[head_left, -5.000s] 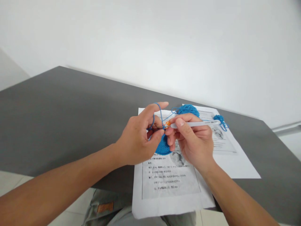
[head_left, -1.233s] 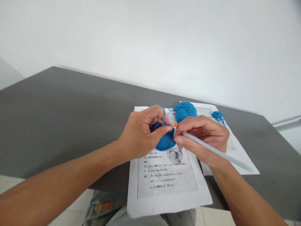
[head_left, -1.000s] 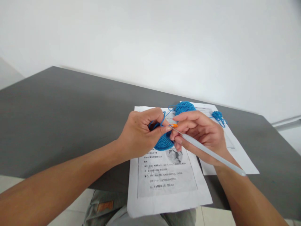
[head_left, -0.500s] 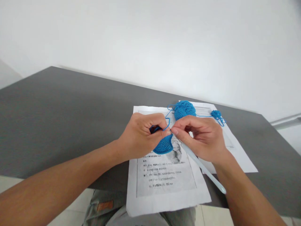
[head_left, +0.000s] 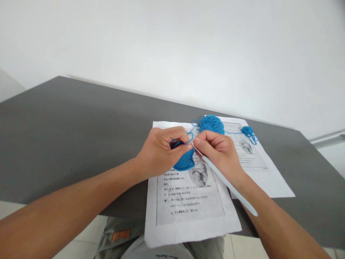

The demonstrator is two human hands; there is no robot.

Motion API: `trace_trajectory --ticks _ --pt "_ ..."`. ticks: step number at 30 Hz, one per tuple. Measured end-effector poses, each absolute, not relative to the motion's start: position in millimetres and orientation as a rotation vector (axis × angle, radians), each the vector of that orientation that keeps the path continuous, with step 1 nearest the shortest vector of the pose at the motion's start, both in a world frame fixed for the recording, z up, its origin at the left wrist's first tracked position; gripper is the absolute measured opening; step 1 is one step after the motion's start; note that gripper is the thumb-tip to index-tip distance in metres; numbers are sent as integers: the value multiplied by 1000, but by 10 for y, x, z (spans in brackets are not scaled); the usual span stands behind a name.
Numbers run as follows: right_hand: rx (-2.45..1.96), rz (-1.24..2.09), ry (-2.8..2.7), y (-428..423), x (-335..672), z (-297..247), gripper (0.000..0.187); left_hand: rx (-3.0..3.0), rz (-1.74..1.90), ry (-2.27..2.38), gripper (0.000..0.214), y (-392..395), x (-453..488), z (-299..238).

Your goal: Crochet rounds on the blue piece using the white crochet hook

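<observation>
1. A blue crocheted piece (head_left: 185, 160) is just right of the frame's centre, above a printed sheet (head_left: 188, 233). Rows of stitches curve in neat arcs across its visible part; its upper part is hidden behind fingers.
2. Those rows are finished fabric. The piece seems unfinished, judging by the tool and yarn at its upper edge; how many rows remain cannot be told.
3. The left hand (head_left: 163, 153), at centre, has its grip closed on the piece's upper edge, thumb against fingers. A loop of blue strand (head_left: 192, 136) stands out by its index finger.
4. The right hand (head_left: 218, 145), right of centre, meets it fingertip to fingertip. Its grip is pinched closed, but what lies between the fingertips is too small to tell.
5. A crochet hook (head_left: 230, 185) slants from that meeting point toward the lower right, its pale handle crossing the right wrist.
6. Beyond the hands, a blue yarn ball (head_left: 211, 124) suggests plenty is left to work with. A smaller tangle (head_left: 249, 133) lies to its right, on a second printed sheet (head_left: 272, 187).
7. A dark grey counter (head_left: 81, 126) spans the frame, below a white wall (head_left: 172, 54).
</observation>
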State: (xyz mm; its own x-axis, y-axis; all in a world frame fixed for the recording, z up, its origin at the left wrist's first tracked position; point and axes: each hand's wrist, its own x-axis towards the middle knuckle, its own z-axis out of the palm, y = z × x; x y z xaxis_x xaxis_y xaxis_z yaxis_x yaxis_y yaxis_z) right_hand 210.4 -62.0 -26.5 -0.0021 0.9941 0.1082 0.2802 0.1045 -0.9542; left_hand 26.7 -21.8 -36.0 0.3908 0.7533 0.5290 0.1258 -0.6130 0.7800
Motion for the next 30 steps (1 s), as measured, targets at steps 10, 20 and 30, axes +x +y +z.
trace_trajectory --ticks 10,20,30 --pt "-1278 1158 -1289 -600 2088 -353 43 1994 1233 793 20 -223 288 -360" --pt "-1042 779 -1788 -666 2277 -382 48 1855 1290 863 14 -192 249 -345" --pt "-749 204 -1905 -691 2304 -527 61 1740 1309 878 12 -206 256 -321"
